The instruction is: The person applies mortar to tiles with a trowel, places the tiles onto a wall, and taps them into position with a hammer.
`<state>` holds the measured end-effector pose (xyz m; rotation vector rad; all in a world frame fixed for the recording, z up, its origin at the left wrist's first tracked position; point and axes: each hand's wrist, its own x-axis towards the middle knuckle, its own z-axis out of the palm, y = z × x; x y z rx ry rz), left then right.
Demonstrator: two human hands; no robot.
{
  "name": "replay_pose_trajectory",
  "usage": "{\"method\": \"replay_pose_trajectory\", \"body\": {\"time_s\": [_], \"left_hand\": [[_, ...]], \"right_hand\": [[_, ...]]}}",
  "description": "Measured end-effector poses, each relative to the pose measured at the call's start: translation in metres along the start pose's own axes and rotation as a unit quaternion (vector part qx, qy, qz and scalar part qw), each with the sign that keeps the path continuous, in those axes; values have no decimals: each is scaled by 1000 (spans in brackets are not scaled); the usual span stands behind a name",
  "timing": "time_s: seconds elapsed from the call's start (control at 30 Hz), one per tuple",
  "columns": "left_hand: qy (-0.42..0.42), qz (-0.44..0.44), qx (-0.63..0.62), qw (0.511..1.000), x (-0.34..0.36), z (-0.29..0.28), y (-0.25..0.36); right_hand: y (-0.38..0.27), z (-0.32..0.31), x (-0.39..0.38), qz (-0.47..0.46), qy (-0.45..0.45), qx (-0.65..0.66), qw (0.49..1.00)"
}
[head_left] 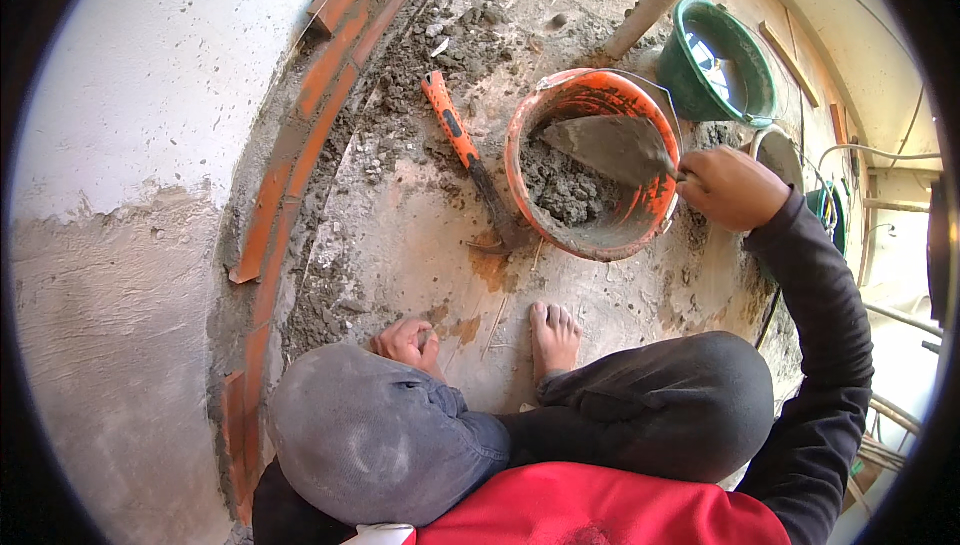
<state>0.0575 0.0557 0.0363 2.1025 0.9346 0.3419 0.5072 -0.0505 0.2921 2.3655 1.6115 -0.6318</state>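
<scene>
A person squats on a gritty floor (420, 235); the right hand (730, 188) is wrapped tight around the handle of a trowel (612, 145), its blade over wet mortar (562, 188) in an orange bucket (590, 235); the mortar looks heavy and sticky, the trowel stiff, best held by its handle; the left hand (405, 342) rests loosely curled on the floor, holding nothing clearly visible.
</scene>
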Motion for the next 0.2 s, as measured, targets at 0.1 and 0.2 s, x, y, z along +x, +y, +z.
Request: {"method": "replay_pose_trajectory", "body": {"time_s": [0.1, 0.2], "left_hand": [[-29, -17, 17, 999, -1, 0, 2], [-41, -14, 3, 999, 1, -3, -2]], "right_hand": [[-10, -2, 11, -51, 117, -192, 973], [-46, -26, 39, 16, 52, -247, 967]]}}
